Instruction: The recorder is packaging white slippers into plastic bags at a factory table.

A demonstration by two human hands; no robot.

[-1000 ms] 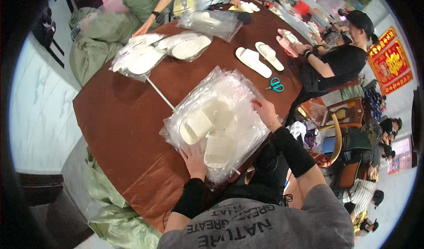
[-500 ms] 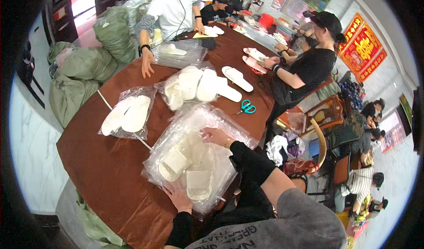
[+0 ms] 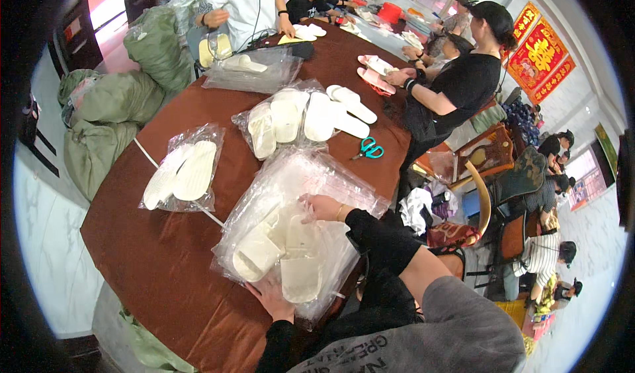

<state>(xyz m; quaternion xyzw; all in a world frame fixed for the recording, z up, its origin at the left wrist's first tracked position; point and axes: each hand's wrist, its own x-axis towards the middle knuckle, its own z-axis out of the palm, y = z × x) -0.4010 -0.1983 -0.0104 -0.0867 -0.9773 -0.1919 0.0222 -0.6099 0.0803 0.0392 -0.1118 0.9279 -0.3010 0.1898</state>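
A pair of cream slide slippers (image 3: 301,280) lies in a clear plastic bag (image 3: 228,257) at the near edge of the table. My right hand (image 3: 324,208) is at the far end of the slippers, its fingers curled on the bag's film. Against the bag's near left side rests my left hand (image 3: 272,299), fingers stretched out, the tips partly hidden by the plastic. More clear bags lie flat beneath and beyond this one. Farther off are a bag of several white slippers (image 3: 286,116) and, to the left, a bagged pair (image 3: 195,170).
Teal-handled scissors (image 3: 368,148) lie on the brown table cloth (image 3: 145,260) at the right. Loose white slippers (image 3: 354,103) sit beyond them. A co-worker (image 3: 456,88) at the right handles pink slippers; another (image 3: 241,9) stands across the table. Green sacks (image 3: 119,95) are piled at the left.
The co-worker across the table has drawn one hand back from the table toward their body. My hands stay at the bag with little movement; the whole view has shifted slightly.
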